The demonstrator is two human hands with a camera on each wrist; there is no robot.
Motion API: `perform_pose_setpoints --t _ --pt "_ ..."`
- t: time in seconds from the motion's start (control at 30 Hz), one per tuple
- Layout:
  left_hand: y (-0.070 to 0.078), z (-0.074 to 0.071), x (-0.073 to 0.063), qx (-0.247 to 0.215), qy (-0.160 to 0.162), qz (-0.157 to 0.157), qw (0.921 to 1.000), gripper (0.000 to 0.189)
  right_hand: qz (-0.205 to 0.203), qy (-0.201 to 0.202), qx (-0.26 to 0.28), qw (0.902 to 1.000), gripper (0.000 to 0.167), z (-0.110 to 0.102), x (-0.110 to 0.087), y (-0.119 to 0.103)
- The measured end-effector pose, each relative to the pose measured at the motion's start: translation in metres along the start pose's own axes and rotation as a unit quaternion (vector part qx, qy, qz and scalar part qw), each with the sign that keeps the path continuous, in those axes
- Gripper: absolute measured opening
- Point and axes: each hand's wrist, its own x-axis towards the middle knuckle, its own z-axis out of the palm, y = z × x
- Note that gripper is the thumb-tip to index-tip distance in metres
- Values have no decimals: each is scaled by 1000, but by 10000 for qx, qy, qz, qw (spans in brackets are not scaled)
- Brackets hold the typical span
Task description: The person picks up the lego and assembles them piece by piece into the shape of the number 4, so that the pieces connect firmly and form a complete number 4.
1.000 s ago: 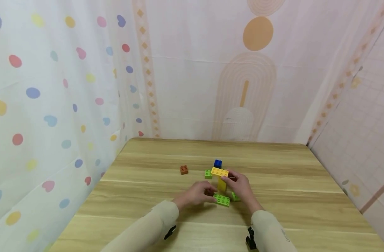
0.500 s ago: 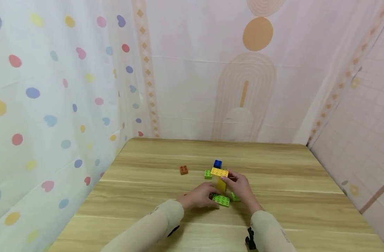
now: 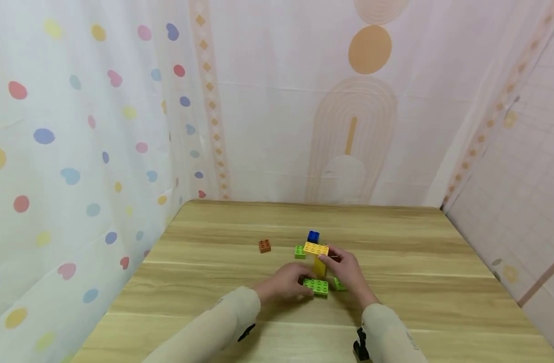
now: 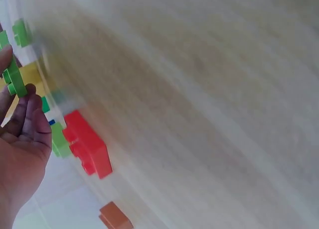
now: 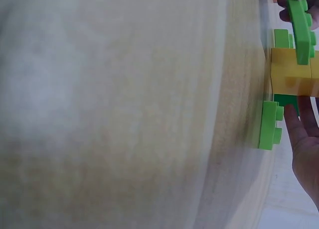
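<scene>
My left hand (image 3: 286, 281) pinches a long light-green building brick (image 3: 317, 287) by its left end, studs up. In the left wrist view that green brick (image 4: 16, 80) sits between thumb and fingertips, raised off the table. Just beyond it stands a yellow brick stack (image 3: 320, 267) topped by a long yellow brick (image 3: 316, 248) that overhangs to the left. My right hand (image 3: 347, 267) grips the stack from its right side, thumb in front. A dark green brick (image 5: 286, 102) shows beside the yellow in the right wrist view, partly hidden by fingers.
A small green brick (image 3: 299, 252) and a blue brick (image 3: 313, 237) stand behind the stack. An orange-brown brick (image 3: 265, 246) lies to the left. Another green brick (image 3: 339, 284) sits near my right wrist. A red brick (image 4: 89, 144) is hidden behind my left hand in the head view.
My left hand first reached further around the green brick, then drew back slightly left with it, and the brick has turned a little. My right hand and the yellow stack stay put.
</scene>
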Motion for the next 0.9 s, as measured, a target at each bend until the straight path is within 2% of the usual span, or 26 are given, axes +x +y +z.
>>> perform_pose_setpoints --t 0.13,0.4,0.8,0.9 --pt "-1 -9 -6 -282 112 -304 9991 29 37 -4 56 10000 49 0 0 0" --pt "-14 -27 -15 -264 391 -397 9981 34 117 -137 167 9997 44 -2 0 -1" --pt "-28 -47 -22 -729 718 -694 9923 30 208 -161 249 9993 45 -6 1 0" --pt "-32 -52 -22 -577 799 -648 9930 30 240 -186 291 9991 43 -7 2 2"
